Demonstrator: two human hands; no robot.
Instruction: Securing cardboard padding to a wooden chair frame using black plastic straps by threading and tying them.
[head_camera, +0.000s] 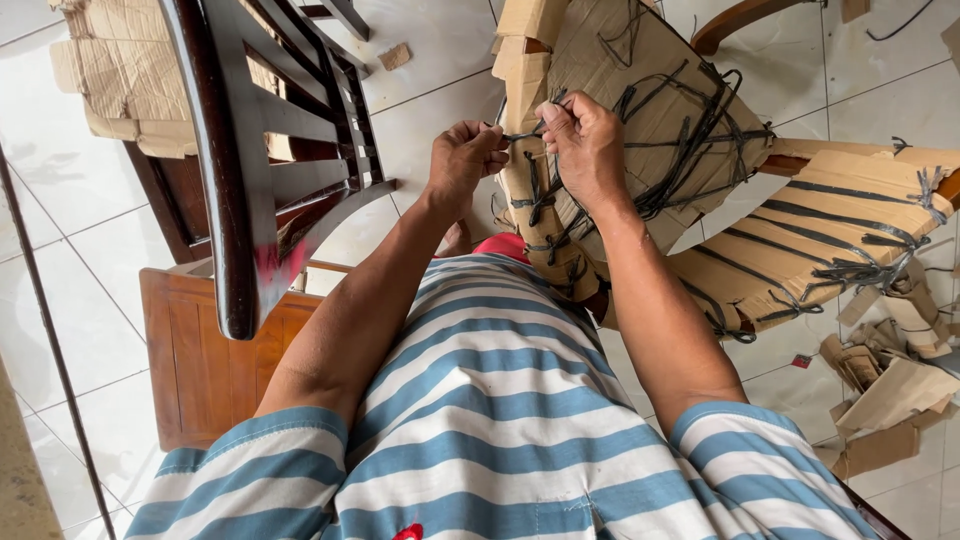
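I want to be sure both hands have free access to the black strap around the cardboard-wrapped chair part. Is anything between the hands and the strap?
Nothing visible. The left hand and right hand both pinch the black strap directly, against the cardboard wrapping. The dark wooden chair stands off to the left, apart.

The two hands met in the middle, the left hand (462, 160) just beside the right hand (583, 145), both on a strap (522, 135) tied around the cardboard-wrapped chair (640, 110) in front of the person. A bare wooden chair (265, 150) stood to the left. Cardboard scraps (890, 390) lay on the floor (430, 60) to the right.
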